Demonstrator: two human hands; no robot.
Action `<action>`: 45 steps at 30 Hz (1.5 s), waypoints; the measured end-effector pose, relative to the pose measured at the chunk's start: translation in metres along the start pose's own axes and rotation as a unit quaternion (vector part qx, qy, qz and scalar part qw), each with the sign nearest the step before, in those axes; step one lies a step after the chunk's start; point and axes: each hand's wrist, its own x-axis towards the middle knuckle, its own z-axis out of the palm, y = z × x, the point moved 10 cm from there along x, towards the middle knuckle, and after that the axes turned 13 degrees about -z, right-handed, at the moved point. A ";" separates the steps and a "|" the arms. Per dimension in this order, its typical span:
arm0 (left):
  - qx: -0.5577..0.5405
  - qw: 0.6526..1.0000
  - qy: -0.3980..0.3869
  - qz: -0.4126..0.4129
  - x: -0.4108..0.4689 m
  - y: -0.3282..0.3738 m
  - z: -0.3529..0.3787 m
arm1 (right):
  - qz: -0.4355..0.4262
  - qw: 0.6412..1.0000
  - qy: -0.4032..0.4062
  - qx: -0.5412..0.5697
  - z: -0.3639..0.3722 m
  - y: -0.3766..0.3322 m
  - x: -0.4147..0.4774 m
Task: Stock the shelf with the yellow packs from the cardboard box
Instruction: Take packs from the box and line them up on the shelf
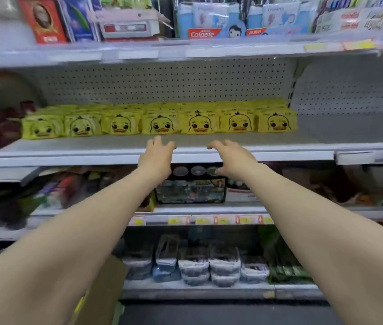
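Store shelving is filling the view, white metal boards with a pegboard back, and the middle shelf (326, 134) is carrying the yellow packs (160, 124): a row of duck-faced packs standing side by side, faces forward, with more rows lying behind them. They are sitting set back from the front lip, and the board is lying bare to their right.

Both hands are reaching in over the shelf's front edge, just short of the packs and touching none of them. The left hand (156, 158) is spreading its fingers wide, palm down, holding nothing. The right hand (231, 158) is also lying open and empty, fingers loosely curved toward the left.

Judging from this, the person is either squaring the row or about to go back for more stock. To do it well, the hands should be pressing flat on the pack faces rather than pinching, keeping the faces level and forward, and filling the empty stretch on the right.

Low at the left, a corner of the cardboard box (106, 292) is showing beside the left forearm; its contents are hidden. Toothpaste cartons (205, 32) are sitting on the shelf above, clear tubs (195, 266) on the lowest one.
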 end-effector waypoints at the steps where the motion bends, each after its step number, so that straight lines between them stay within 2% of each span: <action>1: -0.001 1.000 -0.001 -0.009 -0.011 -0.018 -0.002 | -0.008 1.000 -0.004 0.007 0.006 -0.016 -0.001; 14: 0.056 0.988 0.019 -0.141 -0.107 -0.270 -0.008 | -0.176 0.982 -0.045 0.047 0.083 -0.275 0.056; 22: 0.076 0.973 -0.037 -0.213 -0.100 -0.472 0.057 | -0.234 0.967 -0.094 0.046 0.187 -0.435 0.151; 26: 0.069 0.969 -0.100 -0.215 -0.083 -0.575 0.121 | -0.223 0.962 -0.141 0.074 0.266 -0.504 0.208; 33: 0.066 0.935 -0.309 -0.164 -0.086 -0.697 0.247 | -0.166 0.944 -0.268 0.101 0.402 -0.586 0.243; 37: 0.019 0.899 -0.408 -0.159 -0.104 -0.723 0.318 | -0.120 0.931 -0.327 0.111 0.463 -0.588 0.237; 40: -0.015 0.881 -0.448 -0.152 -0.124 -0.730 0.362 | -0.086 0.916 -0.376 0.112 0.505 -0.579 0.228; 45: -0.022 0.852 -0.504 -0.138 -0.145 -0.744 0.426 | -0.056 0.904 -0.412 0.095 0.564 -0.571 0.229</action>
